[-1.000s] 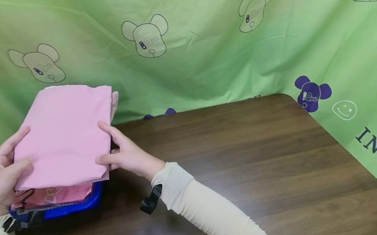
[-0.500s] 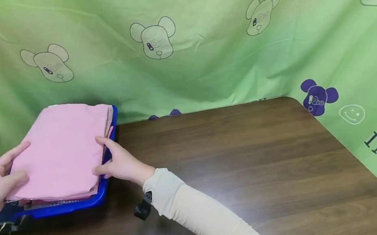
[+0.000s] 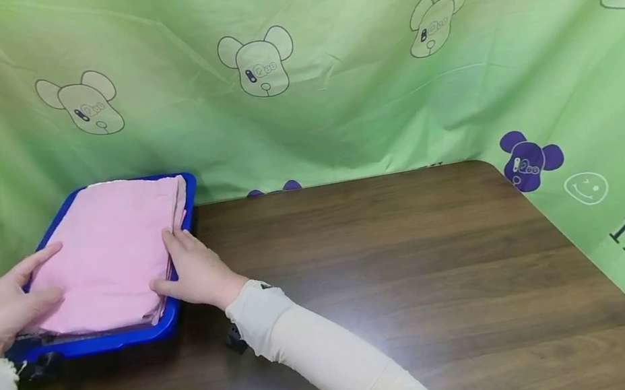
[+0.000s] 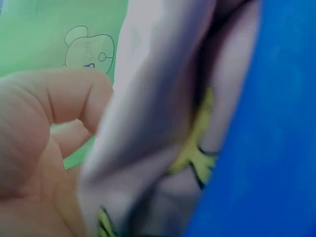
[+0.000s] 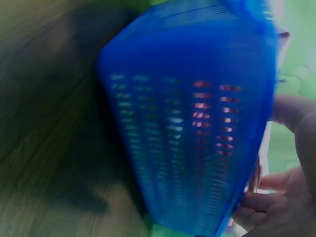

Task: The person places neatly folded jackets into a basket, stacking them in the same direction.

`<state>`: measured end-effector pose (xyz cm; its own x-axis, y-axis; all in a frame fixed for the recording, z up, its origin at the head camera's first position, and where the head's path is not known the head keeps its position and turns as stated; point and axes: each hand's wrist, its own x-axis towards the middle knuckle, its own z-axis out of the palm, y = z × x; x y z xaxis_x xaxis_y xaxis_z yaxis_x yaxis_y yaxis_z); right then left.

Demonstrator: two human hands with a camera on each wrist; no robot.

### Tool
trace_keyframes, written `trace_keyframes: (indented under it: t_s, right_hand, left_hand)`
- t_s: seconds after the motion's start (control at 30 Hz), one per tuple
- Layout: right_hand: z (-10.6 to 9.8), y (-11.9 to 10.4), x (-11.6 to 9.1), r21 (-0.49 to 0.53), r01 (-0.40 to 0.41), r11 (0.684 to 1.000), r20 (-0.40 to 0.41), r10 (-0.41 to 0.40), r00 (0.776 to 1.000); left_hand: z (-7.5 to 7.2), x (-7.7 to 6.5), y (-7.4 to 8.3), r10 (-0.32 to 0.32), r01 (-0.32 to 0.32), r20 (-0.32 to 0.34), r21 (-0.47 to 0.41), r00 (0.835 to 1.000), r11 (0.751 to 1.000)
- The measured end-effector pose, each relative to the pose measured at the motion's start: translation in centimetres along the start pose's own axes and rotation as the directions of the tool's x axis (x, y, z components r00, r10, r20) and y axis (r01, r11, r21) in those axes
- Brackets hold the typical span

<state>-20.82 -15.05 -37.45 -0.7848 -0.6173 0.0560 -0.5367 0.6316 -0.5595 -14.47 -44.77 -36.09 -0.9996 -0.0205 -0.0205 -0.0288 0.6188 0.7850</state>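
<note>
A folded pink cloth (image 3: 107, 255) lies flat on top of other folded fabric in a blue plastic basket (image 3: 102, 342) in the head view. My left hand (image 3: 14, 307) holds its left edge, thumb and a finger on top, the other fingers hidden. At the opposite edge, my right hand (image 3: 202, 270) holds the cloth near the front corner with the thumb on top. The left wrist view shows pale fabric (image 4: 148, 128) with a yellow and black print beside my bent finger. Slotted basket wall (image 5: 168, 64) fills much of the right wrist view, my right fingertips right at its rim.
A dark wooden table (image 3: 399, 277) carries the basket at its back left. A green curtain (image 3: 356, 120) printed with bear faces hangs along the back and sides. Each wrist wears a black camera strap.
Both hands have lowered the pink cloth from above the basket down into it. The cloth now sits within the rim, and the hands have drawn slightly inward against its sides.
</note>
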Motion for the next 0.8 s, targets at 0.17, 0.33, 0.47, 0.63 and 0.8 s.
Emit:
trace_keyframes:
  t_s: [0.17, 0.33, 0.47, 0.63, 0.8]
  right_hand:
    - [0.8, -0.2, -0.2, -0.210, -0.043, 0.977, 0.009, 0.046, 0.999]
    - [1.1, -0.6, -0.2, -0.321, -0.056, 0.946, 0.032, 0.070, 0.997]
    - [1.0, -0.9, -0.1, -0.383, -0.051, 0.922, 0.055, 0.078, 0.995]
    - [1.3, -0.6, 0.0, -0.384, -0.052, 0.922, 0.083, 0.091, 0.992]
    - [1.6, 0.2, 0.1, -0.270, -0.051, 0.961, 0.076, 0.074, 0.994]
  left_hand:
    - [0.4, 0.0, 0.1, -0.112, 0.112, 0.072, 0.014, 0.991, 0.994]
    - [0.3, 0.0, 0.2, -0.158, 0.148, 0.140, 0.079, 0.978, 0.986]
    - [0.1, -0.2, 0.1, -0.142, 0.128, 0.163, 0.098, 0.976, 0.987]
    - [0.4, -0.3, 0.0, -0.131, 0.125, 0.172, 0.046, 0.976, 0.991]
    - [0.6, -0.2, 0.4, -0.159, 0.157, 0.156, 0.024, 0.975, 0.987]
